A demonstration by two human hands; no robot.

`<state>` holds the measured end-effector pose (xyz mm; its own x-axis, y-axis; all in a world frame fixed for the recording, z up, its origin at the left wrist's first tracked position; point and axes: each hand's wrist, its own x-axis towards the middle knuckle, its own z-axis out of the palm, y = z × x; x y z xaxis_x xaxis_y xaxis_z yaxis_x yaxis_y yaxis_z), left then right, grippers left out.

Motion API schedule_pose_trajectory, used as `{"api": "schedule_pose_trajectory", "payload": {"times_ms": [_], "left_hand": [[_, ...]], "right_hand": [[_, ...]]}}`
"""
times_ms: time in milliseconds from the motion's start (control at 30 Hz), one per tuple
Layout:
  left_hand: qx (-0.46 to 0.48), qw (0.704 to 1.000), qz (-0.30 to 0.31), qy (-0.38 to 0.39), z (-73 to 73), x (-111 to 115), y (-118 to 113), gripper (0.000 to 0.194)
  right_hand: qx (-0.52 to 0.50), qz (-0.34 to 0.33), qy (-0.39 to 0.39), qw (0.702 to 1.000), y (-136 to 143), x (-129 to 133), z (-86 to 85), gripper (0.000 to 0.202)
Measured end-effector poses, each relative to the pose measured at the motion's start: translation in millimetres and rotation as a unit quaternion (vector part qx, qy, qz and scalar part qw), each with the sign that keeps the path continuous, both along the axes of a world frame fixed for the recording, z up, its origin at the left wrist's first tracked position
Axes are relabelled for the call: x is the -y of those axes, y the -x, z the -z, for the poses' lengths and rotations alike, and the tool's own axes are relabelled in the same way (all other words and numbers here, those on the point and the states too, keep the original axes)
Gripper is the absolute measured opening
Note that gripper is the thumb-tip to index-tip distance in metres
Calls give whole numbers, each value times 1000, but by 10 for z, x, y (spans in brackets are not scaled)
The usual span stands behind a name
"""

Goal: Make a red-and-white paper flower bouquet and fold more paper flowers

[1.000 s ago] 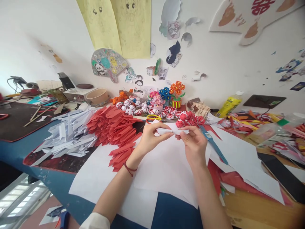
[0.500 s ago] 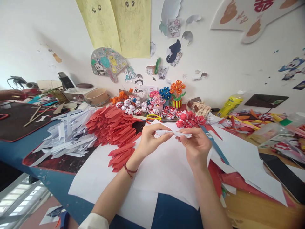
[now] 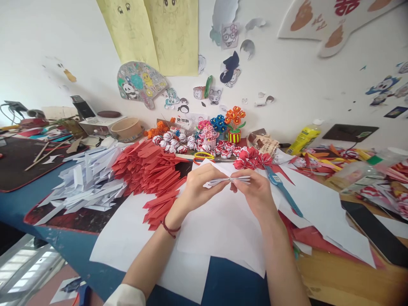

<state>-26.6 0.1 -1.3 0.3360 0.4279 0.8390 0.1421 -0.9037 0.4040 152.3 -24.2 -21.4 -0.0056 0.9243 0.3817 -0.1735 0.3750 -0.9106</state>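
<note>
My left hand [image 3: 204, 183] and my right hand [image 3: 253, 187] meet above white sheets [image 3: 219, 225] on the table. Between their fingertips is a small bundle of folded white paper [image 3: 230, 180], pinched from both sides. Left of my left hand lies a heap of folded red paper strips [image 3: 149, 170]. Farther left is a heap of folded white paper strips [image 3: 89, 178]. Just beyond my hands sit red paper balls [image 3: 251, 158] and scissors with yellow and red handles [image 3: 204, 156].
Red-and-white paper balls [image 3: 174, 142] and small flower pots [image 3: 234, 136] line the wall. A blue strap-like item [image 3: 285, 191], a black phone [image 3: 376, 231], a yellow bottle [image 3: 304, 138] and paper scraps are on the right.
My right hand has turned and moved slightly left, its fingers closer together on the white paper bundle. The view has shifted a little. A hand at the far left edge is gone from view.
</note>
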Motion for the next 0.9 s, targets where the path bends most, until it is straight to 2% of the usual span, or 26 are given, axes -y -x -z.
{"api": "schedule_pose_trajectory", "payload": {"times_ms": [200,533,667,900], "left_hand": [[1,1000,-13,11,24,0,-2,9],[17,999,-29,21,20,51,-42,8],[13,999,-36,-6,18,48,-44,9],[-20,990,-74,-117,66,31,-63,12]], "right_hand": [[86,76,-108,988,-3,75,-42,13],[156,139,-185,960,54,104,-58,16],[149,149,-181,961,73,133,-81,17],[62,86,-117,988,52,91,-55,11]]}}
